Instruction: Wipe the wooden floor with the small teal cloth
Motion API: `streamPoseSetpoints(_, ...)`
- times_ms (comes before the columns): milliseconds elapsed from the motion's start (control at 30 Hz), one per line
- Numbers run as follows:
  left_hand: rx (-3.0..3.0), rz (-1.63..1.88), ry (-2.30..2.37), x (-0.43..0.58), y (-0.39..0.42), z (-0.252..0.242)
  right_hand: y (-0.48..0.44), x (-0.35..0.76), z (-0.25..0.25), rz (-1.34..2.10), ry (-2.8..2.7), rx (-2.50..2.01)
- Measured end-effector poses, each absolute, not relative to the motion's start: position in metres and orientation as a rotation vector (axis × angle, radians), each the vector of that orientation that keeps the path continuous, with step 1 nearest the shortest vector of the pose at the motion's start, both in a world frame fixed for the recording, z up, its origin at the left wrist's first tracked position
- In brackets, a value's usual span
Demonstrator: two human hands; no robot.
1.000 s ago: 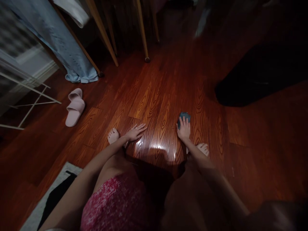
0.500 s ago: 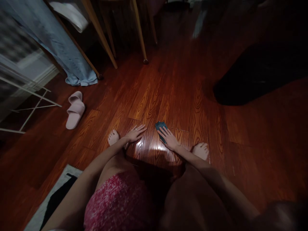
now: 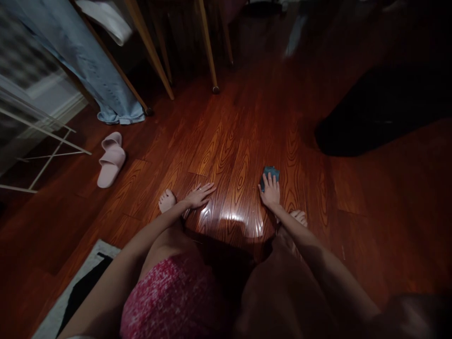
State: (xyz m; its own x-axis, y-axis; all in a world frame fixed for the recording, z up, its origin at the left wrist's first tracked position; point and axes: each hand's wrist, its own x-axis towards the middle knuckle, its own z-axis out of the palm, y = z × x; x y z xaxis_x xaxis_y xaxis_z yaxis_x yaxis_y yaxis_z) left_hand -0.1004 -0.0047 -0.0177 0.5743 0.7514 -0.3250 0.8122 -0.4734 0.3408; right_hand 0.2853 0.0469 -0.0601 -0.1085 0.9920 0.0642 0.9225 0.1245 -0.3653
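A small dark teal cloth [image 3: 271, 174] lies on the glossy reddish-brown wooden floor [image 3: 226, 150]. My right hand [image 3: 271, 192] presses flat on the cloth, fingers spread over it; the cloth's far edge shows beyond the fingertips. To the left, my left hand [image 3: 199, 196] rests on the floor with its fingers stretched out and holds nothing. A ring shows on one of its fingers. My bare left foot [image 3: 167, 201] is beside the left hand, and my right foot [image 3: 299, 217] is partly hidden behind my right forearm.
Pink slippers [image 3: 112, 160] lie at the left near a white metal rack [image 3: 52, 157]. Light blue jeans [image 3: 122, 110] hang down to the floor. Wooden chair legs [image 3: 210, 52] stand ahead. A large dark object [image 3: 353, 132] is at the right, and a grey mat [image 3: 83, 273] lies at lower left.
My right hand has slid the cloth to the right and slightly away from me across the floor. The left hand has stayed in place.
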Motion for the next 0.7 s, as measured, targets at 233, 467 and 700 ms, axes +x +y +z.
streamPoseSetpoints(233,2.373,-0.17,1.248,-0.103,-0.006,-0.019,-0.015,0.249,-0.051,0.413,-2.575,-1.367)
streamPoseSetpoints(467,2.339,-0.213,1.282,-0.099,-0.005,-0.017,0.014,0.223,-0.041,0.475,-2.747,-1.051)
streamPoseSetpoints(700,2.339,-0.181,1.253,-0.099,-0.005,-0.016,0.071,0.274,-0.055,0.405,-2.315,-1.755)
